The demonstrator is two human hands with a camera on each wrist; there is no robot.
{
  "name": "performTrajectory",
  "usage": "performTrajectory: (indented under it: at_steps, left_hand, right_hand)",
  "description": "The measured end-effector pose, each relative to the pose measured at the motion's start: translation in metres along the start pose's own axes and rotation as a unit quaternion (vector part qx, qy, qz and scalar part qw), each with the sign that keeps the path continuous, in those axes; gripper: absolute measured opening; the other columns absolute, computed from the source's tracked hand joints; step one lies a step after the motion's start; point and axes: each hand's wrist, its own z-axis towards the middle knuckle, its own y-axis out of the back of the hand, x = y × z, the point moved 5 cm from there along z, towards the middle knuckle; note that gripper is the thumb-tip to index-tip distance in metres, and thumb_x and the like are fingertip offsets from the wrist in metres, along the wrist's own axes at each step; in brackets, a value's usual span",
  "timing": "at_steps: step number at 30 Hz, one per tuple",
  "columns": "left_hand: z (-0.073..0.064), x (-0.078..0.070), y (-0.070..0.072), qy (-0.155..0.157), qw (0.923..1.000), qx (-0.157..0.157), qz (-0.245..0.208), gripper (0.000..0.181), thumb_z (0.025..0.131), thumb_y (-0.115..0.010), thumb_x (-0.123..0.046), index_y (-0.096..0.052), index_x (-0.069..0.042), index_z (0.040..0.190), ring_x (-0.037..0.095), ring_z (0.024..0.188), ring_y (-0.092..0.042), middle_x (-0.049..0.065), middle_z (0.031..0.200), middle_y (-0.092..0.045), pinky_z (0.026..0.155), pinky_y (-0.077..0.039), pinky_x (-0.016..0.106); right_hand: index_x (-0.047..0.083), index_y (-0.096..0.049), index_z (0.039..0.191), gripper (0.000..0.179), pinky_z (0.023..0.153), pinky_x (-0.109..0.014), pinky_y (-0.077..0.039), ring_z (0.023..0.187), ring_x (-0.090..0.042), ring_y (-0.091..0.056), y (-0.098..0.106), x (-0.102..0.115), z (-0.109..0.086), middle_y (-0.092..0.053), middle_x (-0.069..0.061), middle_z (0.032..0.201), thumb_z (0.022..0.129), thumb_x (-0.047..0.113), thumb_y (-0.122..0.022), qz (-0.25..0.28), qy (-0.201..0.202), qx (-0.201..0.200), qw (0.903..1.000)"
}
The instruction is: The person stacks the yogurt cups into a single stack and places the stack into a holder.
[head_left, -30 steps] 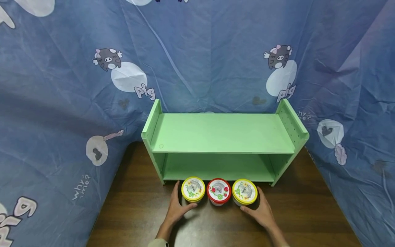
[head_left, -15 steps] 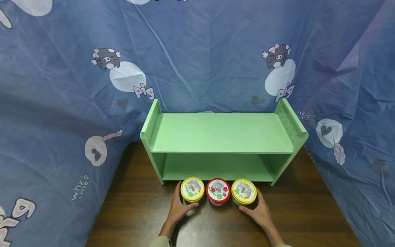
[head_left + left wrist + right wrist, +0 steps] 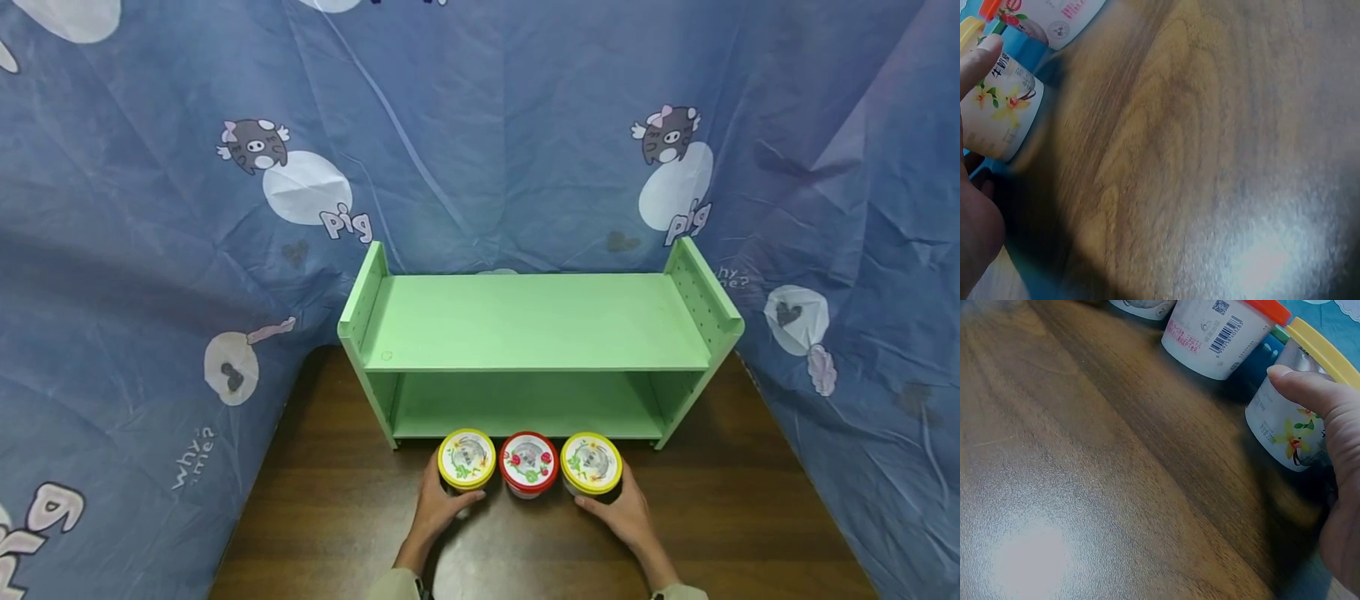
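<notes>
The left hand (image 3: 435,506) holds the left yellow-lidded tub (image 3: 467,458) between thumb and fingers. Just beside it stands the red-lidded tub (image 3: 529,462), between the other two. Next comes the right yellow-lidded tub (image 3: 591,461), held the same way by the right hand (image 3: 630,510). All three sit upright in a row on the desk (image 3: 525,554), before the green shelf (image 3: 536,321).

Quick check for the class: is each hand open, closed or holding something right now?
Left hand: holding the left yellow-lidded tub.
Right hand: holding the right yellow-lidded tub.
</notes>
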Motion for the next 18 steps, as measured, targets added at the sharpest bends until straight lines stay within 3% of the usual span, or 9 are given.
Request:
performTrajectory:
  at_steps: [9, 18]
  left_hand:
    - [0.002, -0.0018, -0.0045, -0.029, 0.9983, -0.043, -0.027, 0.104, 0.055, -0.096, -0.015, -0.046, -0.002, 0.145, 0.036, 0.126, -0.054, 0.02, 0.134, -0.06, 0.112, -0.037, 0.056]
    - [0.0016, -0.003, -0.0089, -0.019, 0.9979, -0.063, -0.005, 0.1, 0.051, -0.097, -0.019, -0.051, -0.003, 0.139, 0.032, 0.117, -0.059, 0.018, 0.123, -0.065, 0.105, -0.042, 0.049]
  right_hand:
    - [0.004, -0.035, 0.15, 0.105, 0.113, -0.061, -0.034, 0.137, -0.042, -0.046, -0.0023, 0.0023, 0.0007, -0.051, -0.025, 0.145, 0.067, 0.032, -0.092, 0.02, 0.008, -0.02, 0.9996]
    - [0.003, -0.039, 0.147, 0.101, 0.111, -0.057, -0.036, 0.134, -0.039, -0.048, -0.0038, 0.0042, 0.0008, -0.054, -0.024, 0.142, 0.066, 0.028, -0.093, 0.032, 0.007, -0.037, 0.9988]
